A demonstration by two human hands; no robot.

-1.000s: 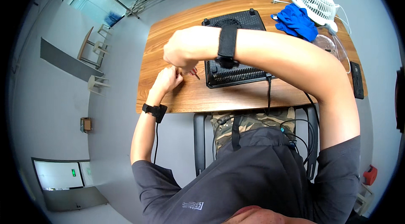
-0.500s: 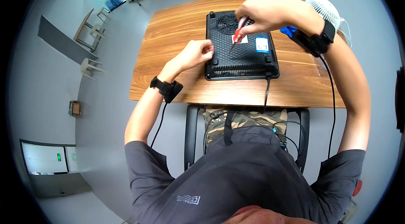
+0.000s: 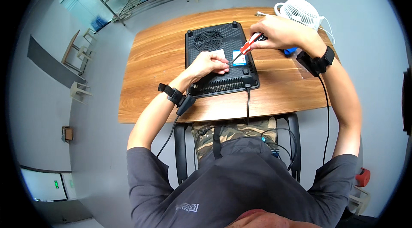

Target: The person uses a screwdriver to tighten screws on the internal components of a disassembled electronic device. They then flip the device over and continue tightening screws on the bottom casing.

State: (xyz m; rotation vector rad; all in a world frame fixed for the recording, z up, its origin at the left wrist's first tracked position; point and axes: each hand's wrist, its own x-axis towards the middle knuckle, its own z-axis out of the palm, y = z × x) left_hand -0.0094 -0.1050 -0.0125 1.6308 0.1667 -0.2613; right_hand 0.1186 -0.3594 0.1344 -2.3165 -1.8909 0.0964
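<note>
A black induction cooker (image 3: pixel 210 50) lies bottom side up on the wooden table, its round fan grille and small feet facing me. My right hand (image 3: pixel 274 32) is closed around the red and white handle of a screwdriver (image 3: pixel 249 47). The thin shaft slants down to the left over the cooker's underside. Close to its tip, my left hand (image 3: pixel 210 65) has thumb and fingers pinched together. Whatever those fingertips may hold is too small to make out. A blue and white label (image 3: pixel 239 58) shows beside the shaft, and a pale sticker is partly behind my left hand.
On the table's (image 3: pixel 150 73) far right stands a white fan (image 3: pixel 299 12), with a blue item (image 3: pixel 290 51) nearer, partly behind my right wrist. The cooker's black cord (image 3: pixel 248 103) drops over the near edge. Cables run from both wrist straps. Stools and a metal rack stand beyond.
My left hand has moved from beside the cooker's left edge onto its underside, meeting the screwdriver tip. The screwdriver now leans more. The whole view has shifted, with the table appearing lower and further left.
</note>
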